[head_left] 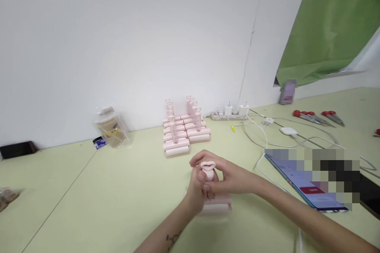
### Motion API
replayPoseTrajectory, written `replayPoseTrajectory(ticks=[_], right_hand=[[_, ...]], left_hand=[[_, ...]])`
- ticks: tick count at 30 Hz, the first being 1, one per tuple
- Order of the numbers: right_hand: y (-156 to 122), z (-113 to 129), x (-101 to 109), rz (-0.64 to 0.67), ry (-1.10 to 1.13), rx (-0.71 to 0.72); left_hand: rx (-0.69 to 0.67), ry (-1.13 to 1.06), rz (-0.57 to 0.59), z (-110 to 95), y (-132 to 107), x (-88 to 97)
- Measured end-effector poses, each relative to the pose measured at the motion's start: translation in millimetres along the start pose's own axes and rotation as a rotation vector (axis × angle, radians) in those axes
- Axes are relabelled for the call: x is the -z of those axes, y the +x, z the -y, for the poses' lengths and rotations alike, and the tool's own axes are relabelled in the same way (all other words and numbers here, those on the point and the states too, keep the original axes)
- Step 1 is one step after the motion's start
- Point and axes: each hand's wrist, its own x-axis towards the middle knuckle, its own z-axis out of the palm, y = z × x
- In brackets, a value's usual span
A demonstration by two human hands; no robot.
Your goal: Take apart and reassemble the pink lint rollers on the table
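Note:
Both of my hands meet over a pink lint roller (216, 204) standing on the pale green table (89, 205). My left hand (198, 189) wraps round its upright handle, whose heart-shaped pink top (208, 167) sticks up between the fingers. My right hand (230, 178) closes over the same handle from the right, with fingertips pinched at the heart top. The roller's head rests on the table just below the hands. Behind them, near the wall, several more pink lint rollers (184, 132) are lined up in two rows.
A clear plastic bag (112, 128) lies back left. A power strip (230, 115) with chargers sits by the wall, white cables (267, 138) trailing from it. A phone (308, 184) lies at the right, red-handled scissors (314, 118) beyond it. A green cloth (329, 27) hangs top right.

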Motion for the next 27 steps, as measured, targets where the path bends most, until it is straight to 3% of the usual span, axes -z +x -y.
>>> replayPoseTrajectory(ticks=[4,7,9,12,15,19,23,27], right_hand=[[-13,4,-3,-0.067,-0.159,-0.004],[-27,-3,-7,-0.098,-0.288,-0.136],[-37,-15,-12,-0.114,-0.436,-0.198],[-46,-34,-16,-0.085,-0.602,-0.195],[-45,-50,-6,-0.167,-0.618,-0.202],[-22,-72,34,-0.355,-0.652,-0.319],[18,-93,69,-0.424,-0.644,-0.312],[42,-108,76,-0.506,-0.556,-0.294]], left_hand=[[0.045,0.142,0.2,-29,2,23.2],[0.122,0.52,0.238,-46,-9,46.5],[0.201,0.816,0.233,-45,-22,57.7],[0.278,0.965,0.197,-27,-40,65.9],[0.236,0.95,-0.01,-5,-47,67.3],[0.088,0.844,-0.276,9,-31,76.2],[-0.034,0.676,-0.638,3,5,107.8],[-0.044,0.588,-0.802,-9,36,147.1]])
